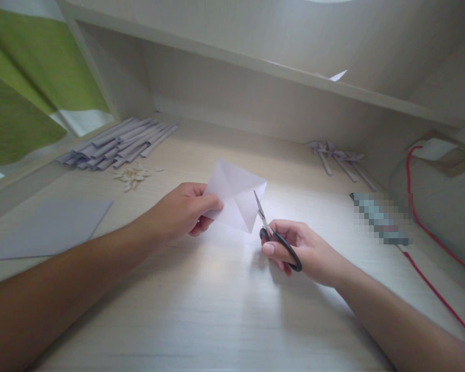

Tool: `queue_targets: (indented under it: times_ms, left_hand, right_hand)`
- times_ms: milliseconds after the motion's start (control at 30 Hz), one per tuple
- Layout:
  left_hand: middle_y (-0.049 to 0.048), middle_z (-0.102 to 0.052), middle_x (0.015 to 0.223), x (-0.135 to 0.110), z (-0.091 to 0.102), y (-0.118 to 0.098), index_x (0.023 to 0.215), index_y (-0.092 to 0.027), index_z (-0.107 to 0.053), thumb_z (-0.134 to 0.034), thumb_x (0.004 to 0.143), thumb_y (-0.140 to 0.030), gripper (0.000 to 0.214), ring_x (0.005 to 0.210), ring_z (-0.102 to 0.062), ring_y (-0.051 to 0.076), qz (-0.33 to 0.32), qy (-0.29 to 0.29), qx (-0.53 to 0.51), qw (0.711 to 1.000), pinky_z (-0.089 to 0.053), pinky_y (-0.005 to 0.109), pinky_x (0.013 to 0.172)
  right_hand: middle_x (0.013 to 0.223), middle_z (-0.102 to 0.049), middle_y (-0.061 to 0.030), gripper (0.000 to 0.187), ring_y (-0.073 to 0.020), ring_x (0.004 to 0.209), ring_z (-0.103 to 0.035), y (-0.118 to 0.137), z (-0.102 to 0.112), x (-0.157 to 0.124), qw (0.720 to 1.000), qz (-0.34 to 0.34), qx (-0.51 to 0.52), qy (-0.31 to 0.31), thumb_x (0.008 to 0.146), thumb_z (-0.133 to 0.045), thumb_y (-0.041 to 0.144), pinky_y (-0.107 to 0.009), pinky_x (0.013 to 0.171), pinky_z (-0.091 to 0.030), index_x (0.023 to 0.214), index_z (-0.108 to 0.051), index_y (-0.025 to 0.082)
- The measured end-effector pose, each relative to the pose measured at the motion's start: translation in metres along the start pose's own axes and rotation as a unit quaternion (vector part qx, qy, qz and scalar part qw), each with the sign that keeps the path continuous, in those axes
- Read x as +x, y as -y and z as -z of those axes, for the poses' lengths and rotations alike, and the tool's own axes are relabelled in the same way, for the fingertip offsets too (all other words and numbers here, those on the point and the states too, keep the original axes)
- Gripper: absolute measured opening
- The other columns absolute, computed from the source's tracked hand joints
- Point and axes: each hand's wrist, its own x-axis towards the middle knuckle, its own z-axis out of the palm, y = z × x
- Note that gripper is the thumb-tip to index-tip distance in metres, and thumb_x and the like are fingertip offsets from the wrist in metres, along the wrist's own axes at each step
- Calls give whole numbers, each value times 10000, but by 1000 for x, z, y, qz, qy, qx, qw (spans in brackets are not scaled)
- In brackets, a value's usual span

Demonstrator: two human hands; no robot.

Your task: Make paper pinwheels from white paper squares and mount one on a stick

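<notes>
My left hand (194, 206) pinches the left corner of a small white square of paper (232, 188), held up above the desk. Creases run across the sheet, and a slit appears to open from its lower right edge toward the middle. My right hand (294, 248) grips a pair of black-handled scissors (281, 240), thumb and fingers at the handle loops. The blades point up and to the left, close to the right corner of the paper; whether they touch it I cannot tell.
Several rolled paper tubes (120, 142) are piled at the back left, near a small flower-like ornament (132, 176). White sheets (58, 225) lie at the left. Folded paper pinwheels on sticks (335, 155) rest at the back right. A phone-like device (380, 219) with a red cable (437, 299) lies right.
</notes>
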Motion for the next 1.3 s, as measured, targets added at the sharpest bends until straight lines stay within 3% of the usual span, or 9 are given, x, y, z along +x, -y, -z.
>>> queue_targets:
  times_ms: [167, 300, 1300]
  left_hand:
    - [-6, -516, 410, -2, 2, -3, 600, -202, -500, -586, 866, -340, 312, 337, -415, 95, -23, 5, 25, 999, -271, 211, 383]
    - [-6, -562, 441, -3, 1, -5, 650, -195, -506, -568, 906, -326, 294, 347, -486, 106, -21, 13, 5, 1000, -341, 208, 396]
    - [-14, -591, 468, -3, -1, -3, 679, -182, -520, -587, 914, -325, 284, 367, -533, 112, -40, 2, 13, 999, -388, 212, 405]
  right_hand:
    - [613, -573, 39, 446, -90, 516, -488, 2, 0, -1, 1000, -5, 9, 11, 733, -894, 505, -210, 470, -343, 820, -613, 170]
    - [647, -592, 35, 420, -86, 532, -496, 1, 0, 0, 1000, -9, 11, 20, 743, -899, 466, -202, 475, -355, 844, -623, 166]
    - [649, -586, 46, 423, -71, 536, -461, 3, -1, -2, 999, -14, 16, 29, 740, -911, 461, -201, 474, -319, 837, -625, 163]
